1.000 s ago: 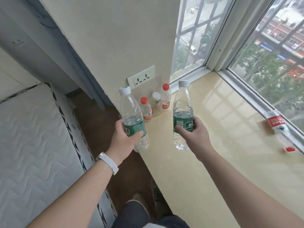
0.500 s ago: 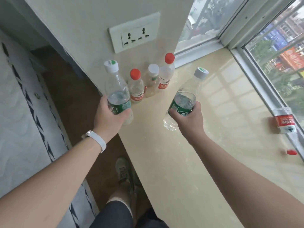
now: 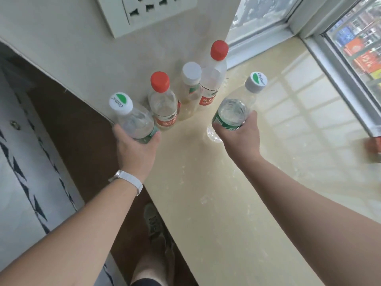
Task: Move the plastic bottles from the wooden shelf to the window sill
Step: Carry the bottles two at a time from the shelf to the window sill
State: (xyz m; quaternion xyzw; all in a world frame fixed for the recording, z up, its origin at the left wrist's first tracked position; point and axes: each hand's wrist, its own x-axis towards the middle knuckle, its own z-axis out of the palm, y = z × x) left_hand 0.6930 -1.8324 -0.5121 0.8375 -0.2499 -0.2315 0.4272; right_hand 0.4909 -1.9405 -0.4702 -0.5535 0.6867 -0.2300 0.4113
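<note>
My left hand grips a clear green-labelled bottle with a white cap, held at the left edge of the cream window sill. My right hand grips a second green-labelled bottle, tilted to the right, its base low over the sill. Behind them, against the wall, stand three bottles: a red-capped one, a white-capped one and a taller red-capped one.
A wall socket sits above the bottles. The window frame runs along the sill's right side, with a red-labelled bottle lying by it. A mattress is at left, brown floor and my shoe below.
Both hands have moved forward and down with their bottles, closer to the three standing bottles. The right bottle has stayed tilted and dropped nearer the sill.
</note>
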